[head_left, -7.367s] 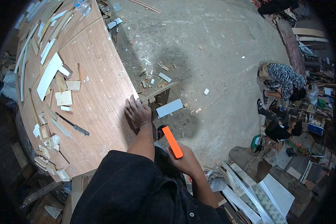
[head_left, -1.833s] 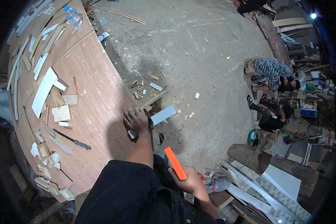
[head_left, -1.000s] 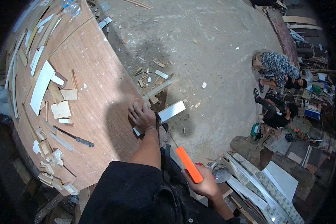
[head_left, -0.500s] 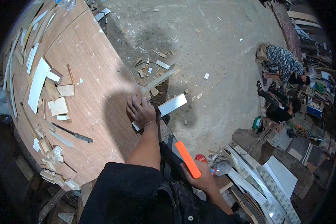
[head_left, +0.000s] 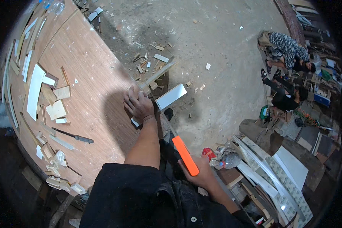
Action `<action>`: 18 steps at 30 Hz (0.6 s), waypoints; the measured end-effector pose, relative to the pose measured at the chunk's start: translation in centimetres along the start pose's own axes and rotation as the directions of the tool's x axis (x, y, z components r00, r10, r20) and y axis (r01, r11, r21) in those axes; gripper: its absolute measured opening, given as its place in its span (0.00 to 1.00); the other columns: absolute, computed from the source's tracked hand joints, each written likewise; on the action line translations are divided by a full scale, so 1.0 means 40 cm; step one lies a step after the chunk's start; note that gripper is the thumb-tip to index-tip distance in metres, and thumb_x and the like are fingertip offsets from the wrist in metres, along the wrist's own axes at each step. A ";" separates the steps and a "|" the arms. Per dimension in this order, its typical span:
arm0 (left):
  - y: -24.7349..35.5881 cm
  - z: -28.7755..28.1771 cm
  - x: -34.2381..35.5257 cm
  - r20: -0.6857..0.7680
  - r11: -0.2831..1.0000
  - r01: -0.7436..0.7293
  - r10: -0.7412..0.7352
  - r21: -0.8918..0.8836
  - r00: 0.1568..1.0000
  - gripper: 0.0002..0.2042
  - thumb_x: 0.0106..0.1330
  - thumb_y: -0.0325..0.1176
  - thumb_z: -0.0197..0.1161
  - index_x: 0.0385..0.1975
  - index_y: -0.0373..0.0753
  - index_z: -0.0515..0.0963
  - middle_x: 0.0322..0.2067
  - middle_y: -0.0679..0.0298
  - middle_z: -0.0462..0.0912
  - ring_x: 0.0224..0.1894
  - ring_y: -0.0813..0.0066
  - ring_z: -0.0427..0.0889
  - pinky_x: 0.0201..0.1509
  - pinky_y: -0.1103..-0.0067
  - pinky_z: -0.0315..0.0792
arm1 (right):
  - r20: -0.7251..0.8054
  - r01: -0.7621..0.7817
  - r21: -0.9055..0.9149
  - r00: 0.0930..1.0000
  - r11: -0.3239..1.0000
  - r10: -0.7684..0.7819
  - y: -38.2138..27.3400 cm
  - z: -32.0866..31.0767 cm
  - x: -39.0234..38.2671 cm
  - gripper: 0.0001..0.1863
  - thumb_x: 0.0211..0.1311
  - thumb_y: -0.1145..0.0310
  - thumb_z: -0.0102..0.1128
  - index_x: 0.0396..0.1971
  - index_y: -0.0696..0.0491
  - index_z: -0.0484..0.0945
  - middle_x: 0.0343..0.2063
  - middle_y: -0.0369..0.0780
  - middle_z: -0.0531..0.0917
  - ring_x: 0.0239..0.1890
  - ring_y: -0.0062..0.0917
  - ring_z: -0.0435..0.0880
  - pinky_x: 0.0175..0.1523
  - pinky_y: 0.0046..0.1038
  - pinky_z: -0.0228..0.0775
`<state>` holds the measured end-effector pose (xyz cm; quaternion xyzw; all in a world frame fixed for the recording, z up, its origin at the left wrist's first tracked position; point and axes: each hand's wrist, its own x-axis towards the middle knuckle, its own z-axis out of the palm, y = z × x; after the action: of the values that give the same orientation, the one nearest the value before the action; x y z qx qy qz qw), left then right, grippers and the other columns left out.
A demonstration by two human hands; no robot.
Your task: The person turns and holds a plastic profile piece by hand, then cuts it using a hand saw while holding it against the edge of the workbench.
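My left hand [head_left: 140, 107] presses down with bent fingers at the edge of the wooden worktable [head_left: 98, 72], gripping a white-faced wooden board [head_left: 171, 96]. The board's longer end juts past the edge over the floor; a small white part shows beneath the wrist. Lower right, my right hand [head_left: 201, 171] is closed around a handsaw with a bright orange grip [head_left: 185, 155]. Its thin blade [head_left: 168, 121], seen nearly edge-on, runs up to the board beside my left hand. Where the teeth meet the wood is hidden.
On the table's left lie white strips [head_left: 35, 91], wood blocks [head_left: 57, 110] and a dark-handled tool [head_left: 79, 138]. Offcuts [head_left: 148, 64] litter the floor beyond the edge. Panels [head_left: 269, 171] and a plastic bottle [head_left: 230, 161] are at my right. Two people [head_left: 287, 100] sit at far right.
The view has shifted slightly, so the floor and table sit higher or further left. Against the board, the saw appears drawn a little toward me. My left hand stays on the board.
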<state>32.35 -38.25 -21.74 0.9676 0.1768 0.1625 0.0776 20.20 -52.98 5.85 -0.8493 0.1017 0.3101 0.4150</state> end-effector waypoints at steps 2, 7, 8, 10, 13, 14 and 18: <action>-0.008 0.001 -0.013 -0.010 1.000 -0.014 0.014 0.007 1.000 0.05 0.57 0.32 0.67 0.26 0.43 0.76 0.55 0.61 0.74 0.60 0.51 0.72 0.60 0.54 0.68 | -0.012 -0.018 0.061 1.000 0.998 0.019 -0.026 -0.016 -0.006 0.11 0.64 0.64 0.64 0.37 0.57 0.80 0.25 0.49 0.82 0.29 0.48 0.83 0.34 0.39 0.74; -0.003 -0.011 0.003 -0.031 1.000 -0.005 0.004 -0.025 0.999 0.03 0.59 0.30 0.65 0.26 0.43 0.77 0.55 0.62 0.74 0.60 0.53 0.73 0.58 0.55 0.70 | 0.133 -0.147 0.060 0.981 0.987 0.138 -0.095 -0.110 -0.071 0.10 0.65 0.65 0.63 0.34 0.58 0.79 0.24 0.49 0.81 0.27 0.46 0.82 0.32 0.37 0.71; -0.003 -0.024 0.011 -0.057 1.000 -0.009 0.009 -0.002 0.998 0.03 0.59 0.30 0.65 0.26 0.43 0.76 0.55 0.65 0.75 0.60 0.54 0.74 0.57 0.57 0.71 | 0.137 -0.151 0.075 0.981 0.986 0.140 -0.088 -0.117 -0.082 0.10 0.66 0.63 0.62 0.37 0.55 0.80 0.24 0.49 0.82 0.29 0.48 0.82 0.34 0.40 0.74; 0.015 -0.027 0.014 -0.047 1.000 -0.015 0.016 0.022 0.999 0.04 0.58 0.29 0.64 0.25 0.43 0.76 0.55 0.64 0.75 0.60 0.54 0.74 0.57 0.57 0.71 | 0.143 -0.147 0.039 0.980 0.988 0.140 -0.055 -0.086 -0.063 0.10 0.66 0.63 0.61 0.34 0.56 0.79 0.23 0.49 0.81 0.28 0.50 0.81 0.32 0.40 0.73; 0.013 -0.008 0.004 -0.079 1.000 -0.025 0.026 0.004 0.997 0.04 0.58 0.29 0.64 0.25 0.44 0.76 0.55 0.65 0.75 0.60 0.55 0.73 0.57 0.58 0.71 | 0.069 -0.105 0.020 0.992 0.994 0.103 -0.015 0.011 -0.003 0.12 0.65 0.64 0.62 0.31 0.58 0.77 0.25 0.50 0.81 0.30 0.50 0.81 0.33 0.40 0.72; 0.009 -0.002 -0.004 -0.073 1.000 -0.021 0.022 0.004 0.997 0.04 0.59 0.30 0.64 0.25 0.44 0.76 0.55 0.66 0.75 0.60 0.56 0.73 0.56 0.58 0.71 | 0.063 -0.101 0.024 0.993 0.995 0.100 -0.012 0.012 0.006 0.12 0.65 0.64 0.62 0.31 0.58 0.77 0.25 0.50 0.81 0.30 0.50 0.81 0.33 0.40 0.72; -0.009 0.008 -0.003 -0.044 1.000 -0.018 0.018 0.012 0.999 0.02 0.61 0.30 0.63 0.28 0.45 0.77 0.55 0.60 0.74 0.60 0.52 0.73 0.59 0.54 0.70 | -0.084 -0.020 0.204 0.996 0.979 0.038 -0.002 0.005 0.037 0.11 0.63 0.66 0.63 0.27 0.59 0.77 0.20 0.49 0.78 0.25 0.47 0.79 0.30 0.38 0.68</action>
<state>32.23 -37.98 -22.17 0.9658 0.1708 0.1833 0.0665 21.30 -52.64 4.91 -0.8139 0.1633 0.2667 0.4898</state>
